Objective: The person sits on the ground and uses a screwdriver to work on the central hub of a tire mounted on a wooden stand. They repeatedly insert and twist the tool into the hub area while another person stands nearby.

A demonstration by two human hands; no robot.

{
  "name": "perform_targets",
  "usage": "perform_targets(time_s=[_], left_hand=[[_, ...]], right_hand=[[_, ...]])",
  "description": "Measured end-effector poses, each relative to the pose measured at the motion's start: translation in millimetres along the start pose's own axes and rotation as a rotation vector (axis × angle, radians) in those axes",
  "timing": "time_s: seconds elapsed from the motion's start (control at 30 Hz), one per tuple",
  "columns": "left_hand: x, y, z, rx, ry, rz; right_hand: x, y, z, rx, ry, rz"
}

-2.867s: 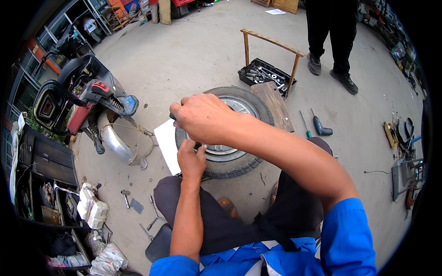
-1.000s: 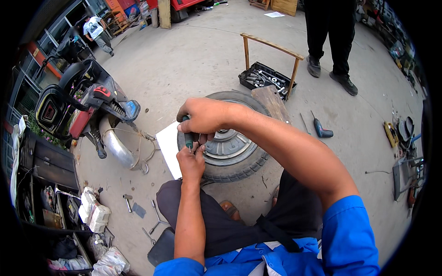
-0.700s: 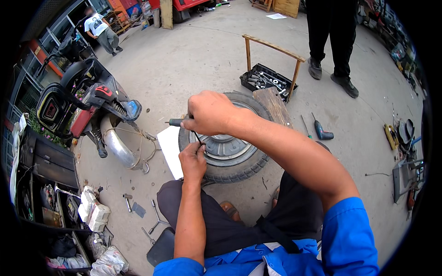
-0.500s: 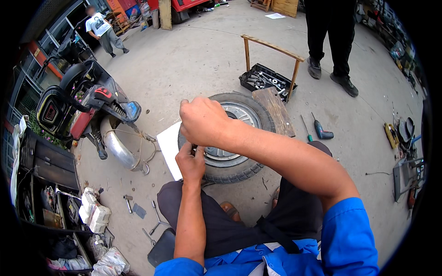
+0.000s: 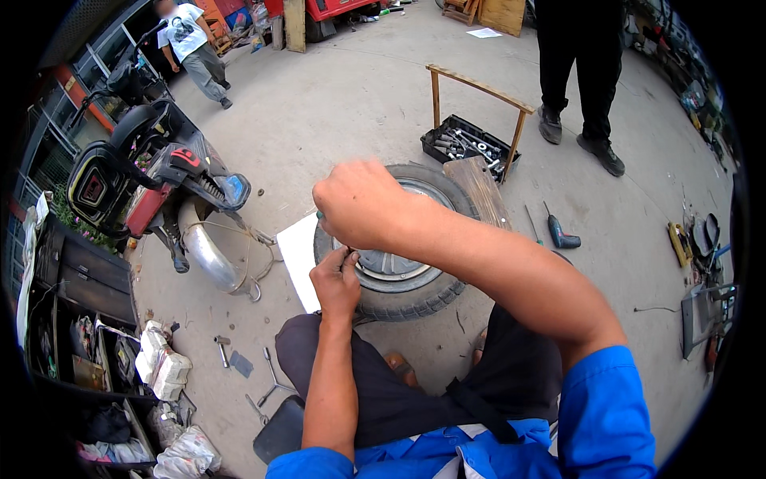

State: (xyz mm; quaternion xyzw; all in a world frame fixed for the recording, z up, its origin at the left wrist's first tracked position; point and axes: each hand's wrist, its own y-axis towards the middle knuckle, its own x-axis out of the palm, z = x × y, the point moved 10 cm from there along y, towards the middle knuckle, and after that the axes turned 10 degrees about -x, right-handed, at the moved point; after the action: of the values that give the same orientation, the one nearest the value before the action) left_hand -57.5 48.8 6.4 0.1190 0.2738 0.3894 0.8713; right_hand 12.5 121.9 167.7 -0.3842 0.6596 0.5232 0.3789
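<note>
Keeping your right hand (image 5: pixel 363 203) closed over the wheel, you grip a green handle (image 5: pixel 320 215), of which just a sliver shows at your thumb side; the rest is hidden by your fist. Your left hand (image 5: pixel 335 279) sits just below it, near the tyre's left edge, fingers bunched together; something dark shows at the fingertips, but I cannot tell whether you grip it. The wheel (image 5: pixel 407 302) lies flat on the ground in front of your knees, its hub partly covered by your right forearm.

What could go wrong, as I judge it: with your hands so close together, a slip of the right could drive its tool into your left fingers. Your own arm shades the hub, so a misplaced tip might go unnoticed, and any small part dropped could roll off across the concrete.

Around you, a wooden board (image 5: pixel 477 188) is right by the tyre's far side, with a black tool tray (image 5: pixel 459 146) beyond it. A white sheet (image 5: pixel 298 259) borders the tyre on the left, near a silver curved part (image 5: pixel 214 254). A power drill (image 5: pixel 562 233) lies to the right. Beside your left knee, a three-armed wrench (image 5: pixel 274 371) could catch your foot.
</note>
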Motion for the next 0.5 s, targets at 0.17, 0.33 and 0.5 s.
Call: perform_targets(time_s=[0.17, 0.33, 0.5], left_hand=[[-0.6, -1.8, 7.8, -0.042, 0.014, -0.023], [0.9, -1.2, -3.9, -0.051, 0.03, -0.051], [2.2, -3.7, 5.2, -0.067, 0.068, -0.034]], right_hand=[[20.9, 0.4, 7.7, 0.094, 0.132, -0.031], [16.7, -3.5, 6.3, 0.0, 0.171, -0.09], [6.6, -2.8, 2.2, 0.075, -0.054, -0.053]])
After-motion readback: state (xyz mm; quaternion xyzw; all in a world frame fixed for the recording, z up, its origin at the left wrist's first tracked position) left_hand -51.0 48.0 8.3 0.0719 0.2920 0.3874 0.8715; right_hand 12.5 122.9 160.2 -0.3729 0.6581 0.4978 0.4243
